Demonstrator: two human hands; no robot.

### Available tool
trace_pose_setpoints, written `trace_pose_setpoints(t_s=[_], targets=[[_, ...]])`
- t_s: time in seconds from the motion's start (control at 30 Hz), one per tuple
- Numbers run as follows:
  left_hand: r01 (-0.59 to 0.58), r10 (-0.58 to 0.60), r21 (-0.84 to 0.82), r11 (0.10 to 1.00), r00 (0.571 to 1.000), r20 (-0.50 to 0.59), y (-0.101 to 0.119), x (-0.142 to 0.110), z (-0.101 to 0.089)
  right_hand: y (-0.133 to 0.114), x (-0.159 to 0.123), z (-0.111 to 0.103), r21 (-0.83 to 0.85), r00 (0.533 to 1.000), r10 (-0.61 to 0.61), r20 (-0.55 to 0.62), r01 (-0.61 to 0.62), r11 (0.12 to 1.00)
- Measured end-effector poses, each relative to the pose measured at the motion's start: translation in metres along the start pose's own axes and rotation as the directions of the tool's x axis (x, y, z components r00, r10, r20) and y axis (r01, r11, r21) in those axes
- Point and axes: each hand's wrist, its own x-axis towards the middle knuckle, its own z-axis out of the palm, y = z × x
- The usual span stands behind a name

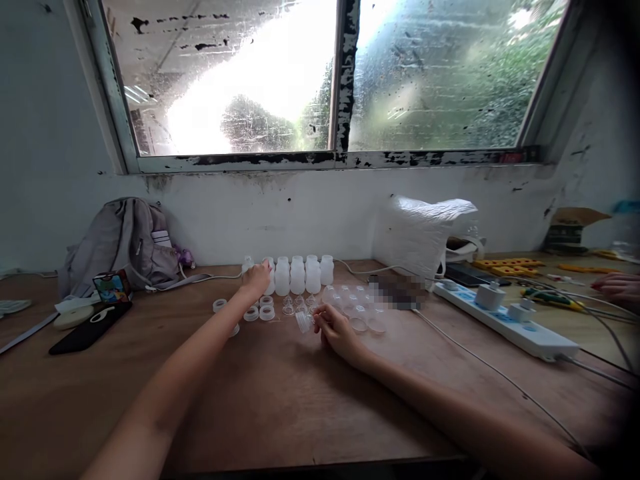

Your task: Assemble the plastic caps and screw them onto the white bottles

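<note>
My left hand (257,281) is closed at the left end of a cluster of frosted white plastic bottles (299,277), its fingers on a bottle (247,263) that is mostly hidden behind the hand. Lower and to the right, my right hand (336,329) pinches a tilted clear plastic cap (303,322) just above the table. Clear nipples (289,307) stand in front of the bottles. White collar rings (267,313) lie beneath my left wrist, some hidden by the forearm. To the right of the nipples are several clear round caps (358,325).
A white power strip (505,320) with plugs lies at right, its cables crossing the brown table (280,413). A grey backpack (123,233) and black phone (90,330) lie left. Behind the caps sits a white plastic bag (415,233). Another person's hand (617,288) shows far right.
</note>
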Motion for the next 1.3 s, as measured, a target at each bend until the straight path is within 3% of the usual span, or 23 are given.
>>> trace_pose_setpoints(t_s=[0.1, 0.23, 0.4, 0.47, 0.6, 0.77, 0.93, 1.1, 1.3], targets=[[-0.105, 0.108, 0.028, 0.994, 0.985, -0.137, -0.004, -0.016, -0.027, 0.004, 0.001, 0.000, 0.033, 1.000, 0.007, -0.022, -0.007, 0.999], [-0.290, 0.288, 0.040, 0.956, 0.910, -0.298, -0.005, -0.049, -0.047, 0.006, 0.002, 0.001, 0.082, 0.998, 0.035, -0.048, -0.031, 0.996], [-0.563, 0.499, -0.091, 0.821, 0.787, -0.363, -0.007, -0.089, -0.020, 0.005, 0.001, -0.001, 0.090, 0.998, 0.030, -0.052, -0.025, 0.996], [-0.600, 0.501, -0.169, 0.782, 0.766, -0.403, -0.010, -0.098, -0.005, 0.005, 0.001, -0.002, 0.085, 0.998, 0.022, -0.056, -0.017, 0.996], [-0.557, 0.419, -0.357, 0.750, 0.817, -0.396, -0.010, -0.109, 0.012, 0.003, 0.000, -0.001, 0.069, 0.998, 0.011, -0.064, -0.007, 0.998], [-0.449, 0.389, -0.578, 0.681, 0.891, -0.234, 0.003, -0.120, 0.013, 0.002, 0.000, 0.001, 0.071, 0.998, 0.014, -0.063, -0.010, 0.997], [-0.300, 0.341, -0.776, 0.555, 0.933, -0.117, 0.011, -0.126, 0.020, 0.001, 0.001, 0.000, 0.089, 0.994, 0.018, -0.111, -0.008, 0.996], [-0.120, 0.346, -0.861, 0.494, 0.936, 0.068, 0.008, -0.124, 0.028, 0.002, 0.002, 0.000, 0.089, 0.994, 0.015, -0.112, -0.005, 0.996], [-0.246, 0.309, -0.733, 0.634, 0.950, -0.052, 0.004, -0.123, 0.008, 0.001, 0.002, -0.002, 0.149, 0.988, 0.013, -0.153, 0.010, 0.989]])
